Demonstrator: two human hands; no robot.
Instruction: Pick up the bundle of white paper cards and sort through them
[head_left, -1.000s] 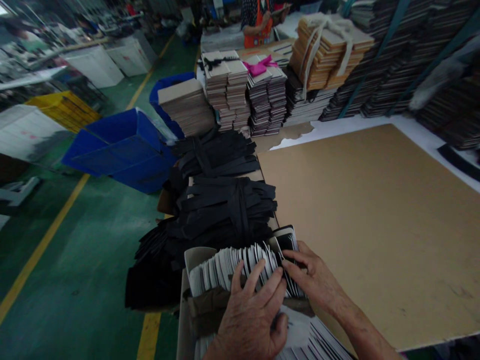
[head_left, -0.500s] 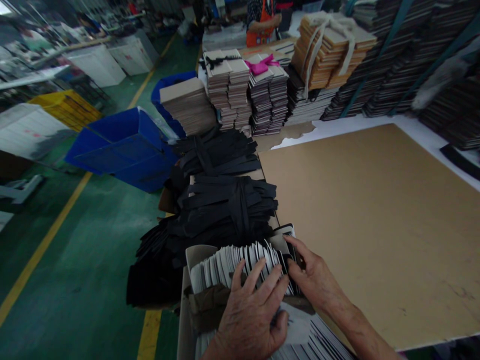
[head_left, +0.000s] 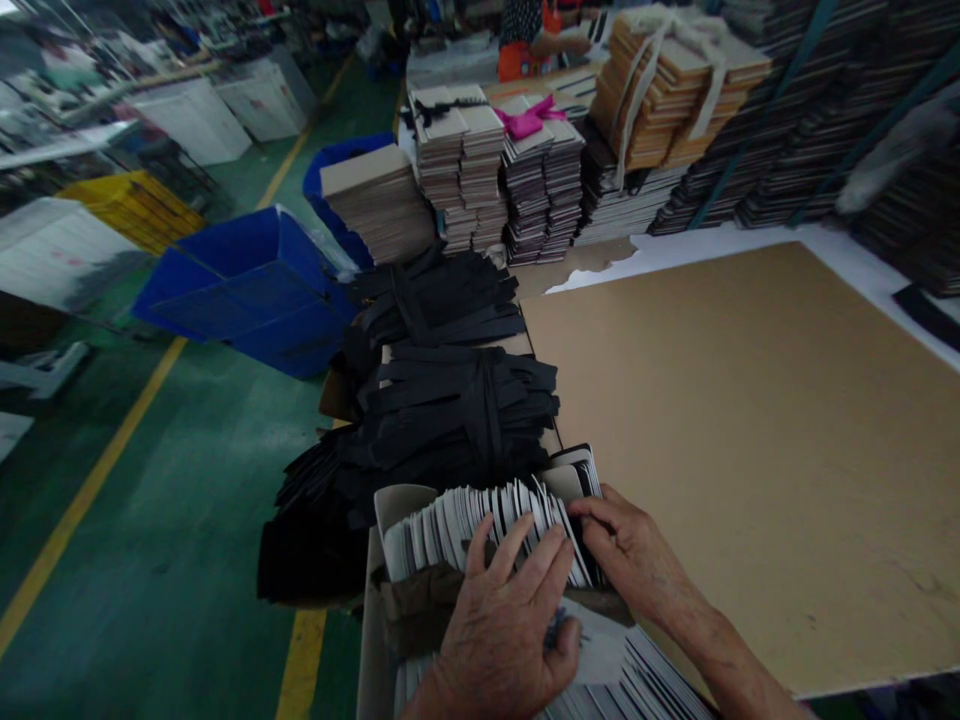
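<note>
Just ahead of the cards point(head_left: 480, 520), where the left hand point(head_left: 499, 640) rests flat and the right hand point(head_left: 634, 560) pinches, lie black bundles point(head_left: 457, 410); a cardboard sheet point(head_left: 750, 440) covers the counter point(head_left: 847, 245).

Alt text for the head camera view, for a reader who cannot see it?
Two bare hands, left hand and right hand, press on a row of thin white and black cards standing on edge in an open box. Beyond lie tied bundles of black strips; to the right lies a large brown board, with stacked card bundles behind.
</note>
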